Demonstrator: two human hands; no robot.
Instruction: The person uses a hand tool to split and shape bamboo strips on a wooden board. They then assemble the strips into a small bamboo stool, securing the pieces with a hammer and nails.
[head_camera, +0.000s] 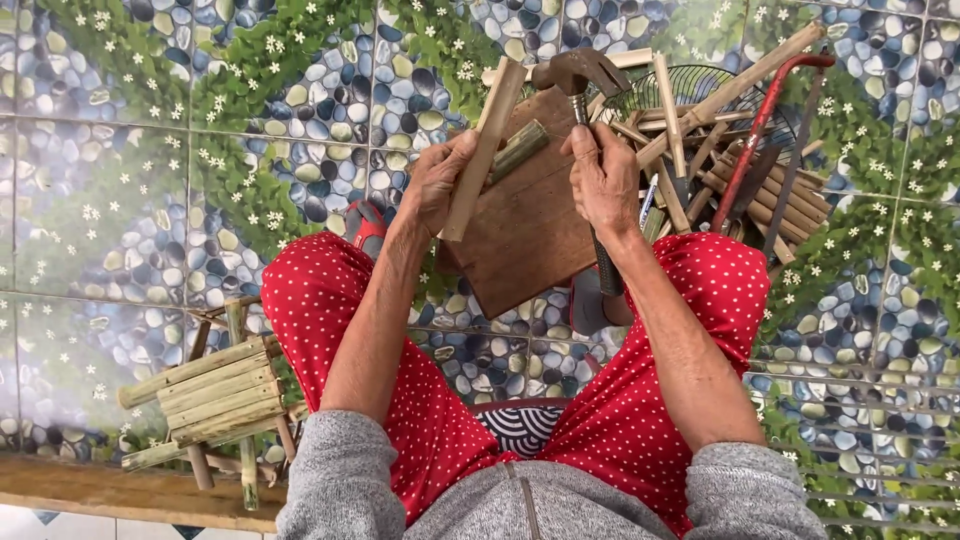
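— While pinned to the wooden board (520, 240) by the left hand (440, 180), bamboo strip (487, 145) upright, fingers clamped round it. Nailing step, probably?
— Looks so. Right hand (603, 180) closed on the hammer (580, 75), head raised above the board.
— Next calls for?
— Short, square strike; thumb clear of the strip.

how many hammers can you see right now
1. The claw hammer is gripped in the right hand, head up above the wooden board; others could be hidden in the stick pile.
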